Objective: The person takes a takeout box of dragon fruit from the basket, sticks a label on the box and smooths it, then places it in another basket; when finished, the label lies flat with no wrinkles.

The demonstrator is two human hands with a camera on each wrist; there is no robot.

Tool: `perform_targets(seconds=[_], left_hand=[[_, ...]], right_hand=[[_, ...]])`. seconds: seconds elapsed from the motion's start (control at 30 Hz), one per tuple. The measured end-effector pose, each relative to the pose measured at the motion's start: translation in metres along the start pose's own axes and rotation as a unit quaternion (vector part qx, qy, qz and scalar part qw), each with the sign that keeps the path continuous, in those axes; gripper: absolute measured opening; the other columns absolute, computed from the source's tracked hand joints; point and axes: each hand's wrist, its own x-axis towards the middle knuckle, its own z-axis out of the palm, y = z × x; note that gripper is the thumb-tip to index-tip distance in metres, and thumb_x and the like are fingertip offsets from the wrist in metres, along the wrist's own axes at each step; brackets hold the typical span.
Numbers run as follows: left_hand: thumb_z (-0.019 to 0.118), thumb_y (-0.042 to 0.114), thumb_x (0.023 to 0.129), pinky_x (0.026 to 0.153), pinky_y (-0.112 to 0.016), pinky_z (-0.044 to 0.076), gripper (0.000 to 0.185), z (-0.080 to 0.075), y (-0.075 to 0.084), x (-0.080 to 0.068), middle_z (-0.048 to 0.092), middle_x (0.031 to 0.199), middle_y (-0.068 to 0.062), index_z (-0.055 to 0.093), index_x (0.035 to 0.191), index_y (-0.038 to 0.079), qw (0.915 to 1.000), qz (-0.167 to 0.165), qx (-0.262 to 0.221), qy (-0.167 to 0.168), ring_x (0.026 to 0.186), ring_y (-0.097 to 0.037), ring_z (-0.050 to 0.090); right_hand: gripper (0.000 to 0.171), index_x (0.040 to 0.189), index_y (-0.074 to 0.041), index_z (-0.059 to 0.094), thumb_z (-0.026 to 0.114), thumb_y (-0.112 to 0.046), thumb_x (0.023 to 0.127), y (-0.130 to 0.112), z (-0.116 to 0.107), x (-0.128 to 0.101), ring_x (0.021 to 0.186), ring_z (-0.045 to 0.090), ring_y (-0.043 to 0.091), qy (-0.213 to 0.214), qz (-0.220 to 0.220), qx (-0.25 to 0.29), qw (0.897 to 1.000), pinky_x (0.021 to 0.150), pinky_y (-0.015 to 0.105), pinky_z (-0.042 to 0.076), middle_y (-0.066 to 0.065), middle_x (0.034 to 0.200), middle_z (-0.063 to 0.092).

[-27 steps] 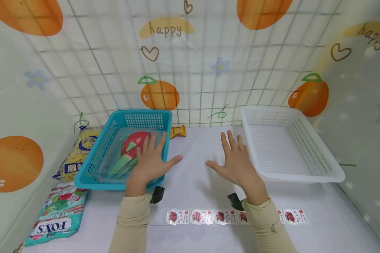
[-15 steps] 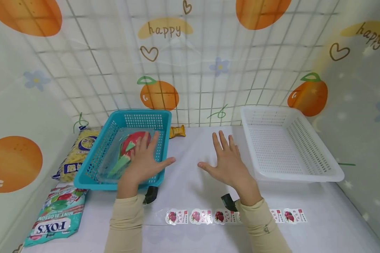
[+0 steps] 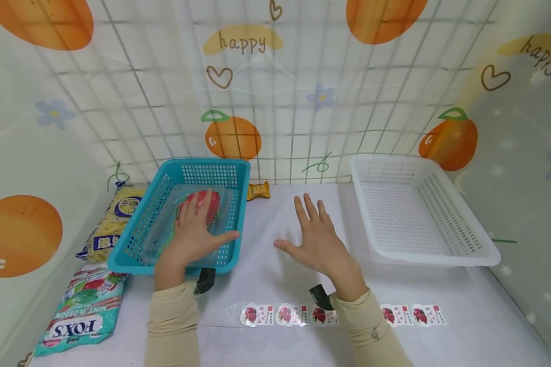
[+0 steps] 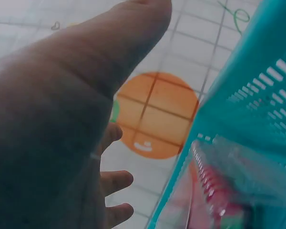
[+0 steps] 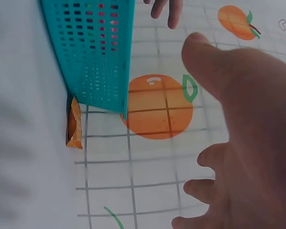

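My left hand (image 3: 190,234), fingers spread and thumb out to the right, hovers over the teal basket (image 3: 115,255) and holds nothing. Inside that basket lies a clear plastic package (image 3: 158,237) with a red and green item (image 3: 216,204), partly hidden under the hand. In the left wrist view the basket's wall (image 4: 219,95) and the glossy red packet (image 4: 219,191) show beside the hand. My right hand (image 3: 319,242) is spread above the white table between the two baskets, gripping nothing. The white basket (image 3: 367,224) stands to its right.
A yellow noodle-like bag (image 3: 115,219) leans at the teal basket's left; a mint FOX'S bag (image 3: 82,311) lies nearer. A small orange-gold wrapper (image 3: 259,190) sits behind at right. Fruit stickers (image 3: 257,314) line the front. A fruit-print curtain (image 3: 294,102) closes the back.
Both hands have drifted left, still spread, the left one farther over the teal basket and the right one away from the white basket. The baskets and bags have stayed in place.
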Motion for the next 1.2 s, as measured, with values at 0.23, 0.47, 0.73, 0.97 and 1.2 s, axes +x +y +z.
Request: perform_targets(seconds=[0.23,0.47,0.73,0.97,1.2], left_hand=[[0.075,0.066,0.080,0.113,-0.081,0.013,0.125,-0.010,-0.015,-0.004,-0.003,0.170,-0.023,-0.005,0.165,0.021,0.9998,-0.012,-0.013,0.004,0.154,-0.052,-0.002],[0.074,0.069,0.078,0.106,-0.081,0.029,0.129,-0.020,-0.035,-0.008,-0.003,0.170,-0.025,-0.007,0.165,0.020,0.9998,-0.012,-0.011,0.011,0.153,-0.054,0.003],[0.076,0.066,0.080,0.105,-0.084,0.024,0.130,-0.029,-0.050,-0.012,-0.008,0.168,-0.029,-0.011,0.164,0.017,0.9995,-0.025,-0.021,0.000,0.151,-0.059,0.000],[0.075,0.068,0.079,0.104,-0.084,0.025,0.132,-0.033,-0.060,-0.016,-0.007,0.166,-0.033,-0.012,0.164,0.016,0.9993,-0.036,-0.012,0.001,0.149,-0.063,0.002],[0.076,0.065,0.081,0.105,-0.084,0.022,0.132,-0.036,-0.075,-0.018,-0.009,0.166,-0.034,-0.014,0.163,0.013,0.9986,-0.046,-0.022,-0.014,0.149,-0.062,0.001]], right_hand=[[0.110,0.166,-0.018,0.005,0.060,-0.072,0.089,-0.013,0.006,0.003,0.158,0.002,0.046,-0.009,-0.008,0.014,1.000,0.122,0.065,0.023,0.007,0.174,0.000],[0.110,0.165,-0.017,0.003,0.059,-0.072,0.089,-0.023,0.010,0.006,0.158,0.002,0.046,-0.018,-0.021,0.018,0.999,0.127,0.058,0.017,0.007,0.174,-0.002],[0.110,0.166,-0.018,0.003,0.060,-0.072,0.088,-0.040,0.014,0.009,0.158,0.003,0.045,-0.025,-0.033,0.028,0.999,0.126,0.058,0.020,0.006,0.174,-0.001],[0.110,0.166,-0.019,0.005,0.062,-0.072,0.088,-0.058,0.021,0.012,0.159,0.003,0.043,-0.027,-0.053,0.042,0.997,0.124,0.058,0.024,0.005,0.174,0.000],[0.111,0.165,-0.017,0.004,0.061,-0.071,0.088,-0.071,0.027,0.014,0.160,-0.001,0.038,-0.037,-0.078,0.046,0.995,0.127,0.053,0.018,0.005,0.174,-0.002]])
